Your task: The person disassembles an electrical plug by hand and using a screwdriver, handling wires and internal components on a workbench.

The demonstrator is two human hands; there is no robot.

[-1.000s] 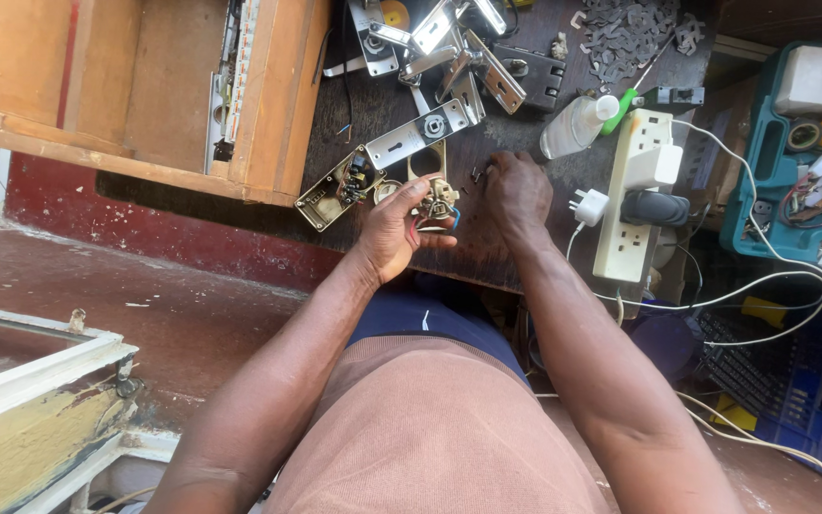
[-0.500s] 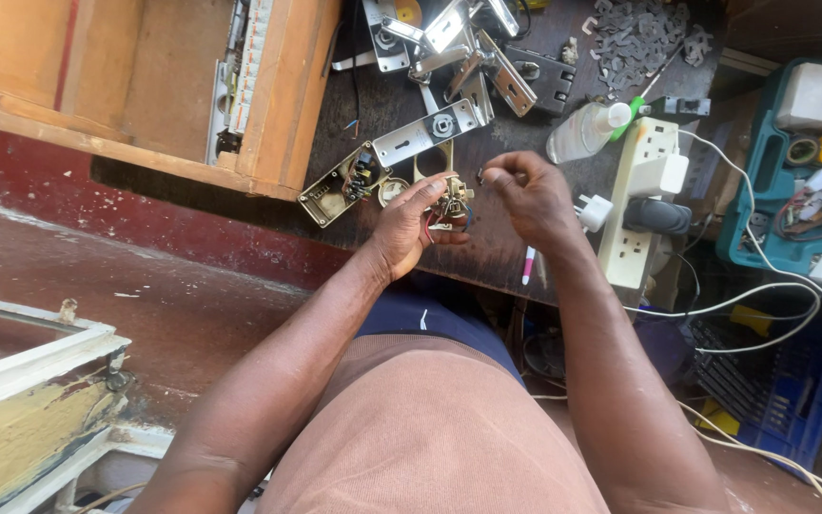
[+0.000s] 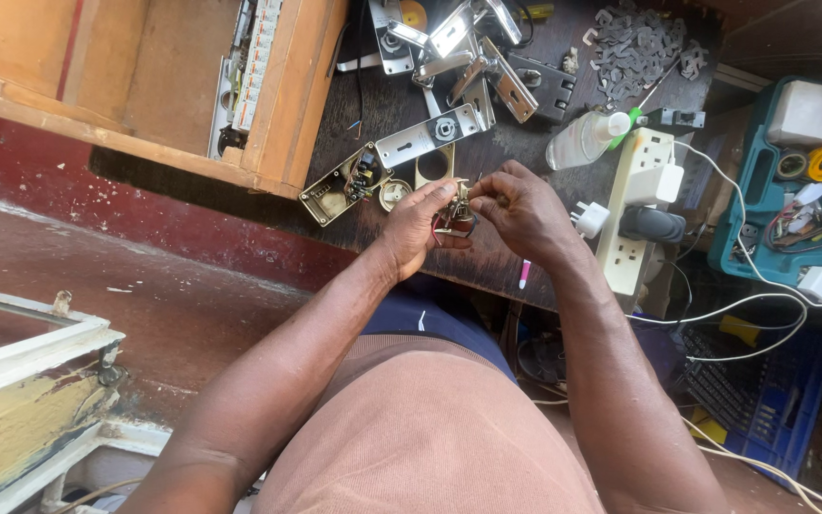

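Both hands were up over the edge of the dark workbench (image 3: 487, 257), pinching the same thing: a small brassy lock mechanism (image 3: 455, 219) with what looked like a red wire or two on it. The left hand (image 3: 418, 228) had its fingers curled around the near side, thumb closed on it, holding it steady just above the bench. The right hand (image 3: 523, 209) was bunched tight on the other side, fingertips nipped together on some tiny part at the top; too small to tell exactly what. Looked to me like the fiddly mid-stage of working on the guts of a lock, with an opened lock case (image 3: 342, 186) lying just left of the hands and a heap of metal lock plates and handles (image 3: 459, 57) further back. A white power strip (image 3: 637, 205) sat to the right. Whatever came next would've needed a steady left grip and very fine fingertip work from the right.
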